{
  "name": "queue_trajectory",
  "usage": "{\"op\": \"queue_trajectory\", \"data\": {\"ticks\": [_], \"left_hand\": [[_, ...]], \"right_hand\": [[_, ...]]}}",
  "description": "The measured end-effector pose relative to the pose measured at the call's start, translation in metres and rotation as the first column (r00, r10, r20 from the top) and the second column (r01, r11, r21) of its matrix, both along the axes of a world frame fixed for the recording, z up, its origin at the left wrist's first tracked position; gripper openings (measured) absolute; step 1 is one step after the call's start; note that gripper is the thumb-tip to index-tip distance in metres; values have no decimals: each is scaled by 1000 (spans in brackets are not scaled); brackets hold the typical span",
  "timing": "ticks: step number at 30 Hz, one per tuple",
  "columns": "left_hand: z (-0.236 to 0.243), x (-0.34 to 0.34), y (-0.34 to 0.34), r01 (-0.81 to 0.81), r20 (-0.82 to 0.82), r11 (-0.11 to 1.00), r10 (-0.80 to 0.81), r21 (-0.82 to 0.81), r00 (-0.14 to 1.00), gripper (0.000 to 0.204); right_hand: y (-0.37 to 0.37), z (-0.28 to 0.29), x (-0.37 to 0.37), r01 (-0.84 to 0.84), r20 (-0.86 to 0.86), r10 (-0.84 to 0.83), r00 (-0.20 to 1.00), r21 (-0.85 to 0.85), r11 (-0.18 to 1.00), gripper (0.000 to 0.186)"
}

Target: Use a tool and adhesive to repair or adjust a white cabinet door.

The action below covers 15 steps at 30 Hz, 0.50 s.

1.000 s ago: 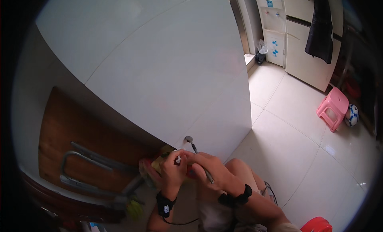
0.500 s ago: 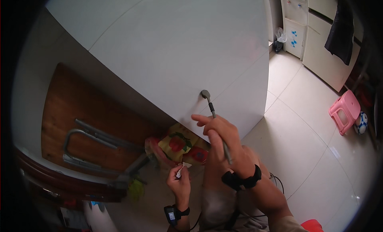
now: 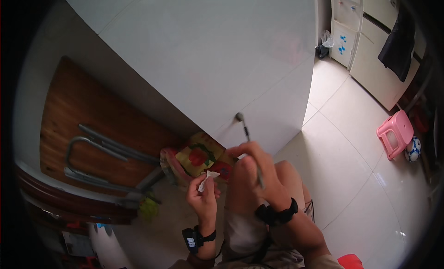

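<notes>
My right hand point(image 3: 261, 172) is closed around a thin grey rod point(image 3: 246, 130) with a small rounded dark head and a dark ribbed neck. I cannot tell its exact kind. Its head is at or very near the pale tiled wall point(image 3: 199, 61); whether they touch is unclear. The rod's lower end shows below my thumb, and my index finger points out to the left. Lower left, my left hand point(image 3: 203, 199) pinches a crumpled white piece of paper or tissue point(image 3: 209, 179).
Left stands a wooden board point(image 3: 101, 107) with grey folding metal legs point(image 3: 88, 142). Behind my left hand lies a colourful bag point(image 3: 199, 155). On the right floor are a pink stool point(image 3: 395, 132) and a ball point(image 3: 413, 150), with a pale refrigerator point(image 3: 377, 65) beyond.
The view has shifted slightly. My right hand and the rod sit a little lower, with the rod's head blurred. My left hand has risen, and more of the white piece shows.
</notes>
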<state>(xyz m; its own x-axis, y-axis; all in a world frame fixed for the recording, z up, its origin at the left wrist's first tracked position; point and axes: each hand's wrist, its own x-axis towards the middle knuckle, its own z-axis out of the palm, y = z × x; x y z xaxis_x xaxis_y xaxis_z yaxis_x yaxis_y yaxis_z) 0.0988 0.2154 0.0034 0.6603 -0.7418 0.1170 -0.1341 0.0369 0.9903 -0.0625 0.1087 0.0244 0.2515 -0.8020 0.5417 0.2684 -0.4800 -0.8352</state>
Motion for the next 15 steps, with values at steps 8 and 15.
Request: {"op": "queue_trajectory", "data": {"ticks": [8,15], "left_hand": [[28,-8,-38,160,78,976,-149,-149,986,24],[57,-20,-110,276,451,944,-172,-178,876,21]], "right_hand": [[30,-5,-15,281,-131,-255,958,249,927,48],[37,-9,-14,211,-118,-189,975,217,953,68]]}}
